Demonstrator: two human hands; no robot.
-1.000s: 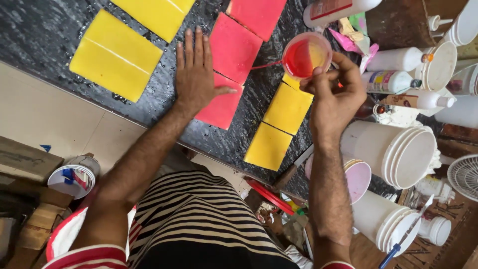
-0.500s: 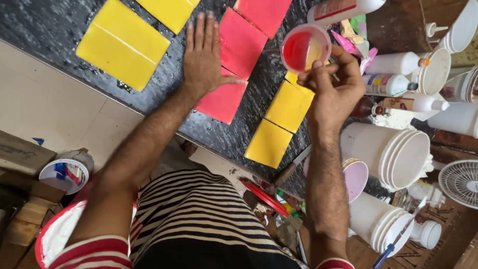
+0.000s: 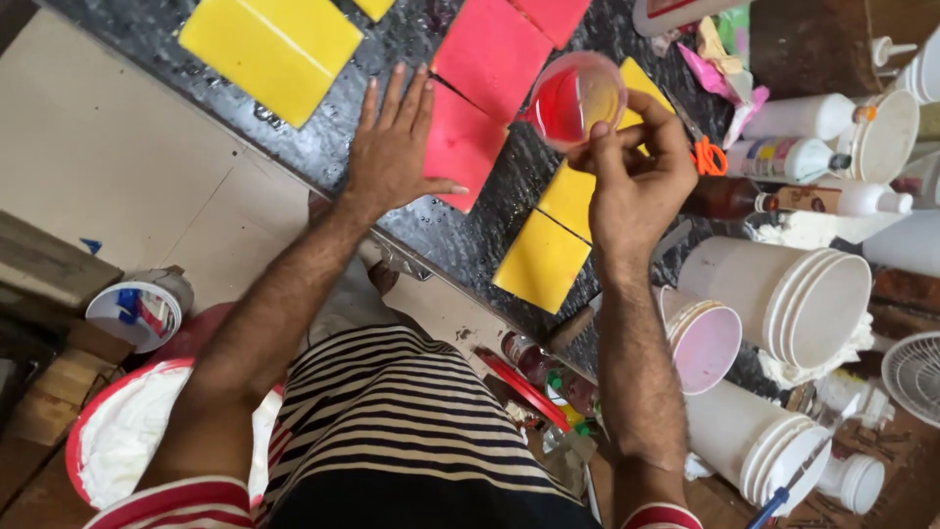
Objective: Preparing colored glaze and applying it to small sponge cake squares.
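Note:
My right hand (image 3: 634,181) grips a small clear plastic cup (image 3: 576,98) with red liquid in it, tilted toward the left above the dark speckled countertop (image 3: 490,235). A thin red thread runs from the cup's lip toward the red tiles. My left hand (image 3: 397,152) lies flat, fingers spread, on the countertop with its thumb side on a red square tile (image 3: 460,147). A second red tile (image 3: 494,54) sits just beyond it. Two yellow tiles (image 3: 548,250) lie under and below my right hand, and a larger yellow tile (image 3: 274,44) lies at the far left.
White bottles (image 3: 798,157), orange scissors (image 3: 707,157) and scraps crowd the right. Stacked white buckets (image 3: 783,294), a pink-lined tub (image 3: 700,343) and a small fan (image 3: 916,377) stand lower right. A red basin of white paste (image 3: 122,431) and a small tub (image 3: 137,313) sit lower left.
My right hand has tipped the cup further over to the left, so the red liquid now runs toward the red tiles. The left hand stays pressed flat on the tile.

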